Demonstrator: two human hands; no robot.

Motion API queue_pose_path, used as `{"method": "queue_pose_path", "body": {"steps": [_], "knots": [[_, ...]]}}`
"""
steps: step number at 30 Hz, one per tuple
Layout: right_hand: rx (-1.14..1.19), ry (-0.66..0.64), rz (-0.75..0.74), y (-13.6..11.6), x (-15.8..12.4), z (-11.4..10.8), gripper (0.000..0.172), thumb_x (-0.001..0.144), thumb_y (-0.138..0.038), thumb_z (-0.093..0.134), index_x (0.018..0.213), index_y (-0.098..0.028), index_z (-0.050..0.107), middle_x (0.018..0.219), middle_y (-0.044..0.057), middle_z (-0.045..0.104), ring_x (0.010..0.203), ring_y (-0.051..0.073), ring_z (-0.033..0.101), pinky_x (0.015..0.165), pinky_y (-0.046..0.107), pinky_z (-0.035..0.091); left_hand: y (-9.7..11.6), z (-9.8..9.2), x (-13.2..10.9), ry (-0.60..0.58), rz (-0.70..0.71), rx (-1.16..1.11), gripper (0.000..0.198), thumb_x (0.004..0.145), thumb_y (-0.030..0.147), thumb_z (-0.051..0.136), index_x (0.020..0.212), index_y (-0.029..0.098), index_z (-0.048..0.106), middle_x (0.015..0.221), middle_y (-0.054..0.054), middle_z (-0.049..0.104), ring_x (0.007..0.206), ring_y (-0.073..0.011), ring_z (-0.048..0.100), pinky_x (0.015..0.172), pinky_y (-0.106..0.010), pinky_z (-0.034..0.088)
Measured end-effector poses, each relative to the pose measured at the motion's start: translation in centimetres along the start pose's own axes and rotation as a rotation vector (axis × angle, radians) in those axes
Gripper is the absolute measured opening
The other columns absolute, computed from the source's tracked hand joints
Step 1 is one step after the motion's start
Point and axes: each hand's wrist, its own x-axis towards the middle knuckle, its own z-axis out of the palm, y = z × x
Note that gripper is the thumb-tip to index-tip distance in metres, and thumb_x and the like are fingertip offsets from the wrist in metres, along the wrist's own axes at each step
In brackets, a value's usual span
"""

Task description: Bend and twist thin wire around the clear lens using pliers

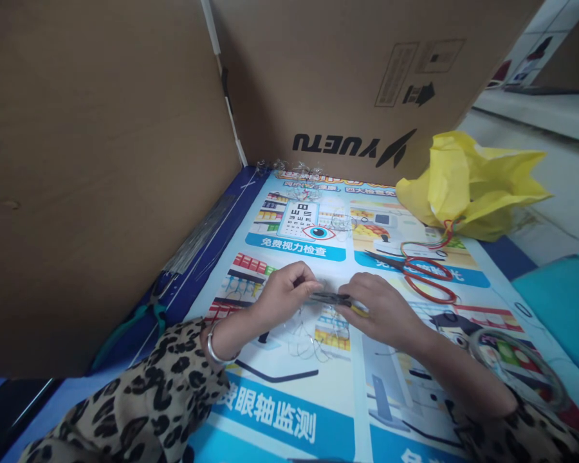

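My right hand (379, 305) is closed round the yellow handles of a pair of pliers (332, 298), whose dark jaws point left toward my other hand. My left hand (288, 290) pinches at the tip of those jaws; thin silvery wire (309, 344) hangs in loose loops below the fingers, and seems to run up into the pinch. Exactly where the jaws meet the wire is too small to make out. Beyond the hands, more tangled wire pieces (342, 222) lie on the printed poster sheet (338, 392).
Red-handled scissors (429, 280) lie right of my hands, near coloured cords and a yellow bag (463, 186). A wire coil (521, 366) and a turquoise object (564, 308) are at the right. Teal-handled pliers (135, 325) and straight wires (197, 238) lie left. Cardboard walls (318, 77) enclose the back and left.
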Motion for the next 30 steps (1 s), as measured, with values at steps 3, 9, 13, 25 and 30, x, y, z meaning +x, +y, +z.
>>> {"method": "queue_pose_path", "body": {"steps": [3, 9, 13, 25, 30], "knots": [[-0.068, -0.010, -0.033, 0.1, 0.0, -0.8, 0.024, 0.083, -0.038, 0.050, 0.091, -0.019, 0.062, 0.081, 0.007, 0.057, 0.081, 0.019, 0.051, 0.072, 0.031, 0.034, 0.0, -0.1, 0.1, -0.010, 0.010, -0.011, 0.017, 0.078, 0.029, 0.057, 0.068, 0.017, 0.053, 0.066, 0.002, 0.053, 0.064, -0.0105, 0.048, 0.060, -0.021, 0.039], [-0.214, 0.027, -0.045, -0.2, 0.0, -1.5, 0.022, 0.082, -0.036, 0.050, 0.087, -0.019, 0.064, 0.078, 0.006, 0.057, 0.078, 0.019, 0.049, 0.070, 0.031, 0.031, 0.0, -0.3, 0.1, 0.016, 0.036, -0.030, 0.015, 0.080, 0.028, 0.056, 0.070, 0.017, 0.054, 0.069, 0.002, 0.053, 0.066, -0.0104, 0.048, 0.064, -0.022, 0.040], [-0.330, 0.063, -0.028, -1.1, 0.1, -1.5, 0.021, 0.082, -0.035, 0.051, 0.085, -0.019, 0.064, 0.077, 0.006, 0.058, 0.075, 0.020, 0.048, 0.067, 0.032, 0.028, 0.1, -0.4, 0.1, 0.040, 0.050, -0.035, 0.014, 0.080, 0.027, 0.055, 0.070, 0.017, 0.054, 0.068, 0.002, 0.052, 0.065, -0.0095, 0.047, 0.064, -0.021, 0.039], [-0.447, 0.075, 0.025, -2.5, 0.3, -2.2, 0.019, 0.081, -0.035, 0.052, 0.082, -0.019, 0.063, 0.077, 0.008, 0.058, 0.075, 0.022, 0.046, 0.065, 0.034, 0.024, 0.2, -0.1, 0.2, 0.081, 0.010, -0.029, 0.012, 0.078, 0.024, 0.057, 0.069, 0.017, 0.053, 0.068, 0.002, 0.054, 0.066, -0.0104, 0.049, 0.066, -0.022, 0.041], [-0.475, 0.072, 0.046, -3.0, 0.4, -2.2, 0.020, 0.083, -0.035, 0.049, 0.081, -0.020, 0.061, 0.078, 0.008, 0.059, 0.076, 0.022, 0.046, 0.065, 0.035, 0.024, 0.0, 0.0, 0.1, 0.101, 0.030, -0.010, 0.014, 0.078, 0.027, 0.058, 0.069, 0.017, 0.053, 0.068, 0.002, 0.054, 0.066, -0.0106, 0.050, 0.065, -0.022, 0.040]]}}
